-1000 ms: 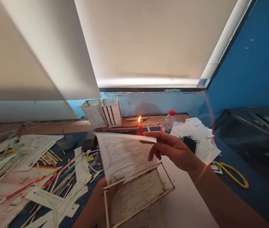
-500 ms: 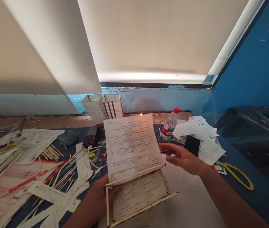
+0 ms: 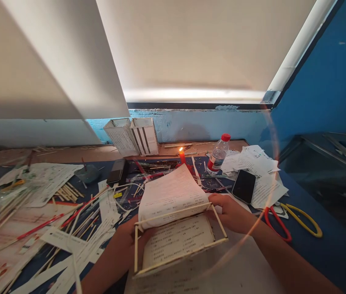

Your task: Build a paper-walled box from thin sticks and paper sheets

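A box-like frame of thin wooden sticks point(image 3: 179, 212) is held low in front of me, with a printed paper panel point(image 3: 182, 241) inside it. A larger printed sheet point(image 3: 173, 190) rises from its far side, its top corner curling towards a lit red candle point(image 3: 182, 157). My left hand point(image 3: 130, 234) is closed around the frame's left end, its fingers partly behind the paper. At the right end my right hand point(image 3: 226, 210) is closed on the far corner, by a short stick point(image 3: 218, 221) spanning that end. Its fingertips are partly hidden.
A water bottle point(image 3: 218, 155), a black phone point(image 3: 244, 186) and scissors with red and yellow handles point(image 3: 303, 220) lie to the right. Two paper-covered boxes point(image 3: 145, 136) stand by the wall. Loose sticks point(image 3: 67, 192), paper strips and a white cable point(image 3: 78, 228) clutter the left.
My right hand has come down from beside the sheet to the frame's right end, where a short stick now spans the corners. The sheet has bent over, uncovering the candle.
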`<move>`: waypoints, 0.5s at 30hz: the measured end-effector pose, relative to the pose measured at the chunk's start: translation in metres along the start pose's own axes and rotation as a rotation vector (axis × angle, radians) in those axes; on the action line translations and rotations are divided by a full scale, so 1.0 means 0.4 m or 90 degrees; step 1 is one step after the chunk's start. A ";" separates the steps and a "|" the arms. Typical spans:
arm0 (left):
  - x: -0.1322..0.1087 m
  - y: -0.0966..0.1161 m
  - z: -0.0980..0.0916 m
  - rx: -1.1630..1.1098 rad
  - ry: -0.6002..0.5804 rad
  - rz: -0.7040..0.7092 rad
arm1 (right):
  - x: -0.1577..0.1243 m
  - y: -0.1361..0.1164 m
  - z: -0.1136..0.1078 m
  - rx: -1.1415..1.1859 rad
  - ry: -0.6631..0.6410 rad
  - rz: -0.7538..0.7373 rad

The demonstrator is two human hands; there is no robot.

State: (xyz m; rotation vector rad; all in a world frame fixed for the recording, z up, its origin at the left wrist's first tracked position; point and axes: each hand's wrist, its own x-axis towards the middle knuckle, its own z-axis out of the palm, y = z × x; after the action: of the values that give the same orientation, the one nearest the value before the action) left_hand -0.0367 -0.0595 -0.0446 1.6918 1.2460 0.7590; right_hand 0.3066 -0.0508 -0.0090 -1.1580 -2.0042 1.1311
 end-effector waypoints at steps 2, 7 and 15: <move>-0.010 0.006 -0.010 -0.083 -0.041 -0.041 | 0.001 -0.014 0.002 0.038 -0.004 -0.001; -0.019 0.019 -0.019 -0.099 -0.058 -0.055 | -0.002 0.004 0.033 0.120 -0.044 0.061; -0.019 -0.035 -0.004 0.005 -0.050 -0.028 | 0.002 0.021 0.072 -0.032 0.011 0.023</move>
State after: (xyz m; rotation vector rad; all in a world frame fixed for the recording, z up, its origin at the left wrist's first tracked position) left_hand -0.0463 -0.0647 -0.0562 1.6793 1.2284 0.6567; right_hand 0.2871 -0.0593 -0.0303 -1.2297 -2.0178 1.0903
